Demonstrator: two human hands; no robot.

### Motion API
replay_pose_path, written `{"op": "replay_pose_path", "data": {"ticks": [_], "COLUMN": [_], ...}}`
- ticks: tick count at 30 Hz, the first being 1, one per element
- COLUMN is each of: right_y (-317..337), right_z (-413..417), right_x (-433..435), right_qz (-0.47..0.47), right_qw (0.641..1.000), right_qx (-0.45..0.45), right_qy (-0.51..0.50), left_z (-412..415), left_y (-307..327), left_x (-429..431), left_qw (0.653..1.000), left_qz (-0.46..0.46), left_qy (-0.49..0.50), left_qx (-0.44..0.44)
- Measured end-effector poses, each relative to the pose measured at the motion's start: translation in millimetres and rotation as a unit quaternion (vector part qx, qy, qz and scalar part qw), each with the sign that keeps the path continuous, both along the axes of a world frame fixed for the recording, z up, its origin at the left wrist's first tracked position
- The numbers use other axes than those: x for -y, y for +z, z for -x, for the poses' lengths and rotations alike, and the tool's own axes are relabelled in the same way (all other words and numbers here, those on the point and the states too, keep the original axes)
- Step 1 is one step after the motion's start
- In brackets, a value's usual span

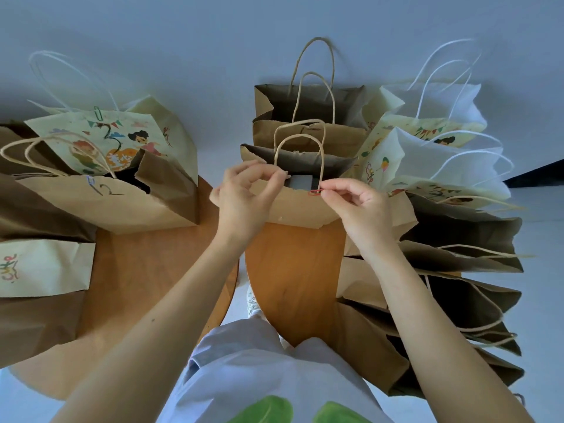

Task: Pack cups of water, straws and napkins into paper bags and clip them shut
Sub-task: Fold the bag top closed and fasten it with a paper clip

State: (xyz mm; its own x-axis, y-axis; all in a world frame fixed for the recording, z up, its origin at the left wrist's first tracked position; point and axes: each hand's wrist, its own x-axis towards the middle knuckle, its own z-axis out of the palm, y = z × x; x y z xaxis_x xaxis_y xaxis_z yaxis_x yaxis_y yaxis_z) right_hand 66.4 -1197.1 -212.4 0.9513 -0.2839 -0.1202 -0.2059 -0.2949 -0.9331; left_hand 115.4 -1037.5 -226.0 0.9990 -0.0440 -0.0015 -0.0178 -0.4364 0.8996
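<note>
Brown bag [293, 209] at the table's [293, 270] far edge is not yet shut: right hand [360, 206] pinches a red clip [315, 192] onto its rim, left hand [244, 199] pinches the rim; right-edge bags [457, 227] gape.

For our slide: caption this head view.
Right hand pinches a red clip on a brown bag; left hand grips it.
</note>
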Motion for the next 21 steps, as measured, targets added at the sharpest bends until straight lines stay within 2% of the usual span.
{"op": "replay_pose_path", "data": {"ticks": [4, 9, 12, 16, 21], "right_y": [2, -2, -5, -8, -13], "right_z": [1, 2, 2, -1, -7], "right_x": [0, -3, -1, -1, -5], "right_qz": [-0.033, -0.021, -0.021, 0.005, 0.033], "right_qw": [0.999, 1.0, 1.0, 1.0, 0.999], "right_qx": [0.006, 0.003, 0.004, 0.003, -0.005], "right_qy": [0.006, 0.008, 0.002, 0.012, 0.02], "left_z": [6, 11, 10, 4, -10], "left_y": [2, -7, -14, -17, -16], "left_x": [-4, -8, -10, -10, -3], "left_qw": [0.996, 0.989, 0.978, 0.968, 0.956], "left_qz": [-0.091, -0.129, -0.168, -0.171, -0.19], "left_qy": [-0.014, -0.027, -0.084, -0.149, -0.157], "left_qx": [0.003, 0.07, 0.093, 0.104, 0.162]}}
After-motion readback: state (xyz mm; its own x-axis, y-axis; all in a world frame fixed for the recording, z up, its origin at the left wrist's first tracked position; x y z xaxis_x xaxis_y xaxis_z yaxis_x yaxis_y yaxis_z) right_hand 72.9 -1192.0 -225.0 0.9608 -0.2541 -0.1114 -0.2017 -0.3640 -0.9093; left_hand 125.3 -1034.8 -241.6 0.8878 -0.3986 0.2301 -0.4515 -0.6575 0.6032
